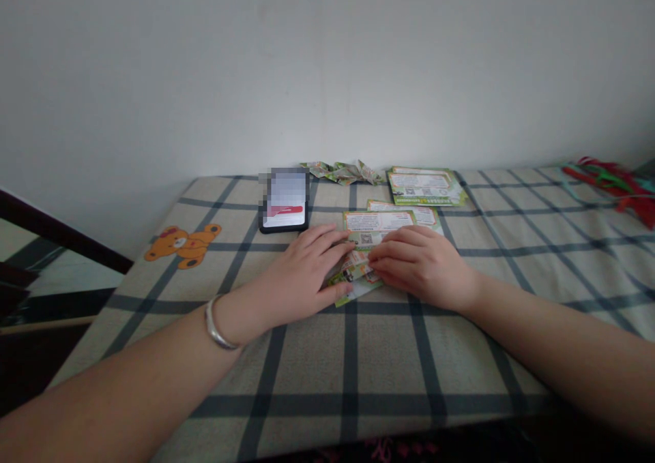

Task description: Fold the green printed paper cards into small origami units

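Note:
A green-and-white printed leaflet (358,289) lies partly folded on the table between my hands. My left hand (310,272) grips its left side, the thumb on the lower strip and the fingers along the upper edge. From the right, my right hand (422,265) presses on the leaflet with its fingertips bunched together and covers much of that side. Just behind my fingers rest more flat leaflets (379,221), overlapping, with a printed code on one. Where the fold runs under my fingers is hidden.
A phone (284,221) with a lit screen stands behind my left hand. Folded, crinkled paper pieces (348,171) lie by the wall, beside a stack of leaflets (427,187). Red and green material (619,187) sits far right. A checked cloth (312,367) with a bear picture (183,245) covers the table.

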`<state>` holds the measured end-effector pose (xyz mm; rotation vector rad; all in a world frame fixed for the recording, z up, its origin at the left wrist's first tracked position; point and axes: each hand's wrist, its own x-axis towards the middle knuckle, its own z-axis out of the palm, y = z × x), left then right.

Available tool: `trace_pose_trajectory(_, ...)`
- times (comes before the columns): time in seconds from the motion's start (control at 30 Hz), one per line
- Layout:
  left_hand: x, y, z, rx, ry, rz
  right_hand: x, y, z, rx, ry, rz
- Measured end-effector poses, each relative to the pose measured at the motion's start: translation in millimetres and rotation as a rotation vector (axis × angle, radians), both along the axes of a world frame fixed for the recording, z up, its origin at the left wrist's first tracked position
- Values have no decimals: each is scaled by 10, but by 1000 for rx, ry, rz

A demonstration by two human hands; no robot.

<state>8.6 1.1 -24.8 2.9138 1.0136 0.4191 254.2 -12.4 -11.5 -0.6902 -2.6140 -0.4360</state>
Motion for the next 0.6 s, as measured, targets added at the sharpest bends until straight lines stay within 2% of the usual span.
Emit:
trace_pose_trajectory(0.13, -6, 17, -10, -26, -65, -18, -4, -8, -5, 4, -6, -9)
trace_pose_trajectory(0.4, 17, -8, 56, -68, -197, -41, 14, 44, -41, -176, 125, -100)
trace_pose_trajectory(0.6, 24, -3, 70, -50, -225, -81, 74, 162, -76, -262, 225, -88)
